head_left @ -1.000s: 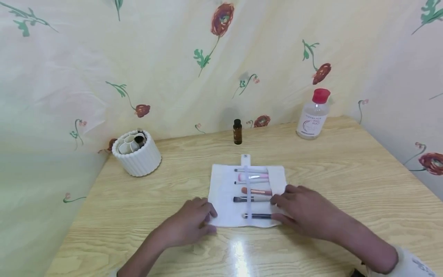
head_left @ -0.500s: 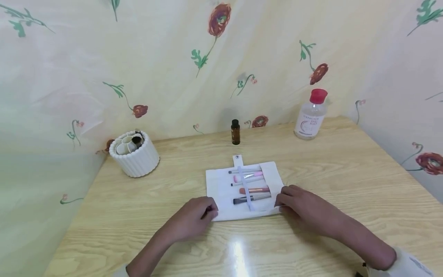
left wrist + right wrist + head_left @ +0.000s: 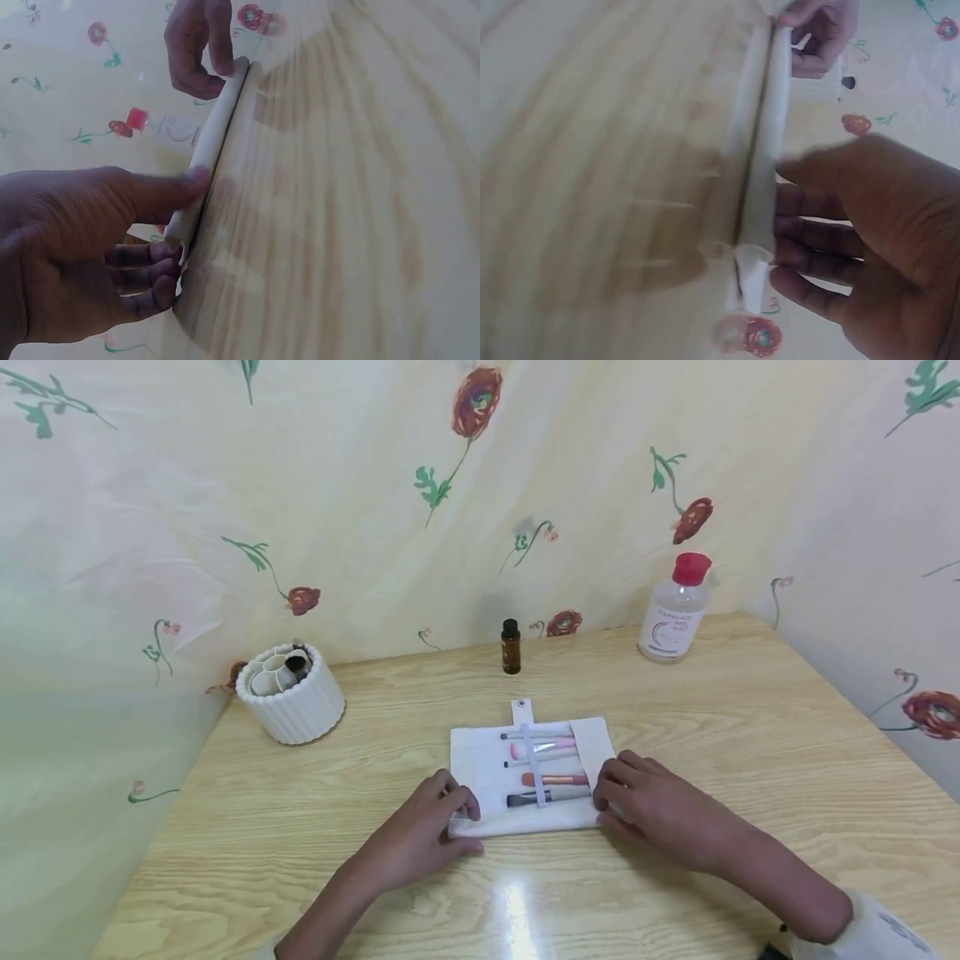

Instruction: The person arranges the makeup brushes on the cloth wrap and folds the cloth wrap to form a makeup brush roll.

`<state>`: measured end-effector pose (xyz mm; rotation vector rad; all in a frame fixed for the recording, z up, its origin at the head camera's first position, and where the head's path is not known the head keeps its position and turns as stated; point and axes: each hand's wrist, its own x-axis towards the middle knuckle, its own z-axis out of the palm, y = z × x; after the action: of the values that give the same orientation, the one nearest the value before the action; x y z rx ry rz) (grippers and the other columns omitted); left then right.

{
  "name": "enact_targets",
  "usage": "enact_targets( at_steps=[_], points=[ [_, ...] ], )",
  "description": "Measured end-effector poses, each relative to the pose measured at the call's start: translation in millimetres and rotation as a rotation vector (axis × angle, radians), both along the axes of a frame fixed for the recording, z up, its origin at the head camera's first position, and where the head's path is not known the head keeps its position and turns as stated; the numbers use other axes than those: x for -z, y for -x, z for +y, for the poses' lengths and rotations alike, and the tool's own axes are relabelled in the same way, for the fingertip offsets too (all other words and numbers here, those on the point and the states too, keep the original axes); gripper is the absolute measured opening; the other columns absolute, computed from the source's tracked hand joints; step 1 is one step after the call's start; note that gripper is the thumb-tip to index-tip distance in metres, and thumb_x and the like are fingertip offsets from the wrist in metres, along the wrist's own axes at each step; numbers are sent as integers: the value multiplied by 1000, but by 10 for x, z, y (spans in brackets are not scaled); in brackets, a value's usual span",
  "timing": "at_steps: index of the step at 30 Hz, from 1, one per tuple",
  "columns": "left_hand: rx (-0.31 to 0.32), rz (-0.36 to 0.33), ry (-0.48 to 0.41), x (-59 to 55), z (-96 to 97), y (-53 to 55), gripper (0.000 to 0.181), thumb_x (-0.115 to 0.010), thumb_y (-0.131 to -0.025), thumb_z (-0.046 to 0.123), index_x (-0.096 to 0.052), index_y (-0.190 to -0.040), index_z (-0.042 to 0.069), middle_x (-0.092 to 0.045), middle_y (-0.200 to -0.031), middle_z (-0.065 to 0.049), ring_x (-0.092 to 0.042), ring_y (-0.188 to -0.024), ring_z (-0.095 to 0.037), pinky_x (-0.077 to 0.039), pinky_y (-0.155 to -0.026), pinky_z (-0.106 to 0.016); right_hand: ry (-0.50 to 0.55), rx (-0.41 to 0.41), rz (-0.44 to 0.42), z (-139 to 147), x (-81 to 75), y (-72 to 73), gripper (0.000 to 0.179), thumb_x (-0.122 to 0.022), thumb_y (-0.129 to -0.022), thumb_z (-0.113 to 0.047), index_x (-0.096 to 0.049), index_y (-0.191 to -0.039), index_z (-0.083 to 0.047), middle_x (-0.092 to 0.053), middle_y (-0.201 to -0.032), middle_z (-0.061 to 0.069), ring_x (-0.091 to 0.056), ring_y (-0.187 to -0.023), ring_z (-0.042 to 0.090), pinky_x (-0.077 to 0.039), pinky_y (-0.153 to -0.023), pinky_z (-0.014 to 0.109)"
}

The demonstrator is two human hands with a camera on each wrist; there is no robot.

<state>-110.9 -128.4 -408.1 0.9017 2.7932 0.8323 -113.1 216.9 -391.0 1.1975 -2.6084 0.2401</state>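
Note:
A white makeup brush roll [image 3: 483, 772] lies unrolled on the table, its near edge turned over into a thick band [image 3: 536, 818]. Several makeup brushes [image 3: 555, 780] lie across it beneath a clear strap, their handle ends inside a pocket flap [image 3: 592, 747] on the right. My left hand [image 3: 420, 831] holds the left end of the turned band, thumb in front and fingers behind. At the right end, my right hand [image 3: 660, 806] grips the band between thumb and fingers. Both wrist views show the rolled edge [image 3: 214, 139] from the front, low over the table.
A white ribbed holder [image 3: 296, 702] with a dark brush in it stands at the back left. Behind the roll is a small brown bottle [image 3: 511, 647]. A clear bottle with a red cap [image 3: 675, 610] stands back right, near the flowered cloth backdrop [image 3: 360, 510].
The roll's near edge was flat and is now folded over away from me, covering the nearest black-handled brush. Both hands have taken hold of the folded edge.

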Motion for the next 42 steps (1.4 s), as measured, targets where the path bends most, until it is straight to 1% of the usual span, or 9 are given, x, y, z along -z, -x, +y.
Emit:
enact_targets(
  at_steps=[5,10,12,18,21,26,33,38,42],
  points=[
    [26,47,7,-17,6,14,10,-70,-96,28,-65,-98,20,-49,-99,10,-44,-94,-9,-45,-81,-26,-28,4,-67,11,-22,-73,24,-82,-84,-19,-66,-102,-17,-55,-101,-8,-49,-94,10,-51,-83,38],
    [-5,-24,-59,-33,44,59,2,-63,-100,17,-64,-100,15,-54,-86,10,-49,-81,-9,-45,-72,-27,39,66,-110,4,-17,-99,29,-77,-87,-6,-65,-111,-16,-62,-101,-7,-57,-93,9,-55,-83,35],
    [-23,-47,-101,-25,59,88,8,-62,-100,11,-61,-107,15,-56,-86,6,-52,-77,-10,-47,-70,-27,91,99,-121,4,-5,-88,33,-75,-87,-3,-63,-115,-16,-62,-104,-6,-60,-91,9,-56,-78,31],
    [-30,-17,-113,-18,63,121,11,-63,-100,11,-61,-107,19,-52,-100,2,-55,-81,-10,-49,-69,-25,212,164,-115,-10,21,-35,31,-78,-85,1,-60,-100,-21,-55,-98,-8,-56,-75,5,-53,-64,22],
    [-6,-12,-85,-29,56,117,11,-71,-95,21,-65,-104,20,-51,-103,3,-52,-82,-10,-48,-71,-24,204,156,-66,-9,16,-15,30,-79,-83,3,-62,-95,-19,-56,-97,-6,-58,-80,8,-54,-66,24],
    [12,-15,-48,-47,45,118,21,-78,-89,24,-67,-106,19,-51,-108,3,-50,-87,-12,-47,-73,-24,120,59,9,54,4,20,29,-84,-77,0,-70,-98,-14,-57,-105,1,-55,-98,18,-55,-74,30],
    [10,86,-17,-18,53,156,8,-68,-98,19,-70,-104,14,-54,-97,8,-50,-90,-10,-47,-79,-27,66,65,-94,144,10,72,39,-81,-79,3,-71,-112,-15,-56,-107,-1,-56,-97,14,-54,-78,30],
    [-50,68,-84,18,76,217,11,-63,-100,13,-63,-111,14,-59,-91,8,-53,-82,-9,-48,-74,-29,88,20,-99,203,33,179,37,-78,-81,4,-70,-112,-14,-62,-105,-2,-60,-91,9,-56,-75,28],
    [-96,62,-144,39,91,275,17,-66,-98,12,-58,-112,18,-56,-92,6,-55,-78,-8,-49,-71,-28,163,49,-179,248,52,256,30,-72,-87,1,-66,-113,-13,-65,-103,-5,-57,-84,4,-54,-72,25]
  ],
)
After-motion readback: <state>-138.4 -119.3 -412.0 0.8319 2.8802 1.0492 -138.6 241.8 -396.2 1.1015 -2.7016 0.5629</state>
